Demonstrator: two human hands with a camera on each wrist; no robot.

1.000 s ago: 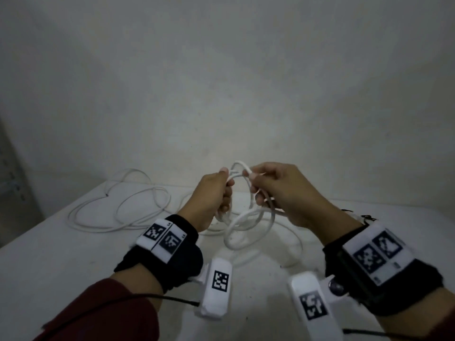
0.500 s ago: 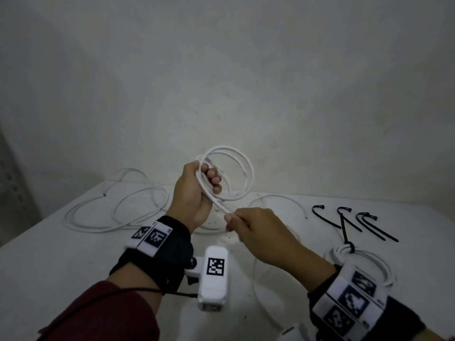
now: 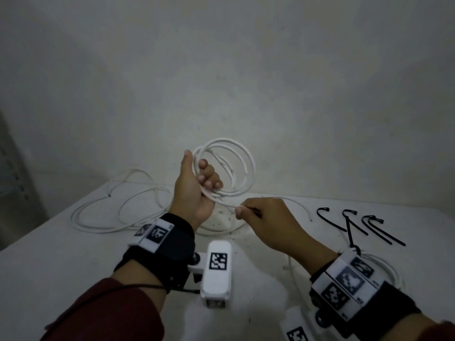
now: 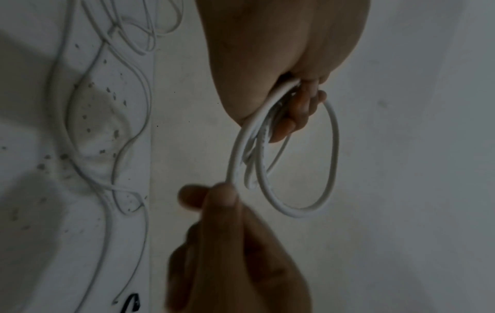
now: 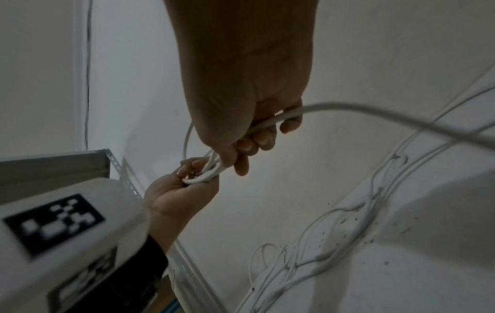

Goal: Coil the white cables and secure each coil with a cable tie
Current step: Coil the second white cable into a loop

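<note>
While the left hand grips a coil of white cable upright above the tabletop, fingers curled round the gathered loops, the right hand pinches the trailing strand just beside it, lower and to the right; the two hands are close but not touching. More loose white cable sprawls on the tabletop to the left. To the right lie three black cable ties, and nearer the right wrist a finished coil bound with a black tie.

Bare workroom: white table against plain wall, metal shelving.
</note>
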